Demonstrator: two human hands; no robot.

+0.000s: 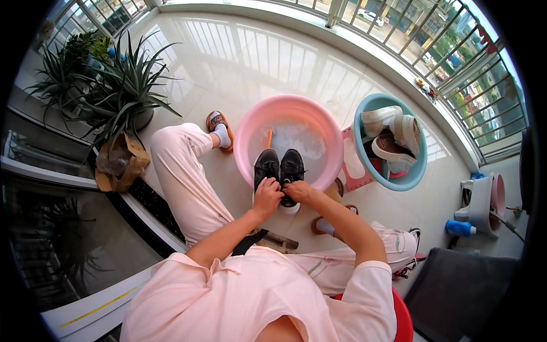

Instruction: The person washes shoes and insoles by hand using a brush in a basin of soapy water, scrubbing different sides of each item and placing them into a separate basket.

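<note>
Two black lace-up shoes (292,166) with white soles are side by side, toes over the near rim of a pink plastic basin (245,164). My left hand (268,197) curls over the collar of the left shoe (267,164). At the opening of the other shoe, my right hand (299,191) pinches near the tongue and laces. My fingertips almost meet between the shoes. Cloudy, foamy water (299,139) fills the bottom of the basin, and an orange handle (269,139) sticks up in it. What supports the shoes' heels is hidden.
On a pink plastic stool (355,164), a blue basin (399,184) holds several light-coloured shoes (386,122). Potted aloe plants (128,81) and an open cardboard box (124,171) stand at left. A blue bottle (459,228) lies at right. Railings (397,30) border the tiled floor.
</note>
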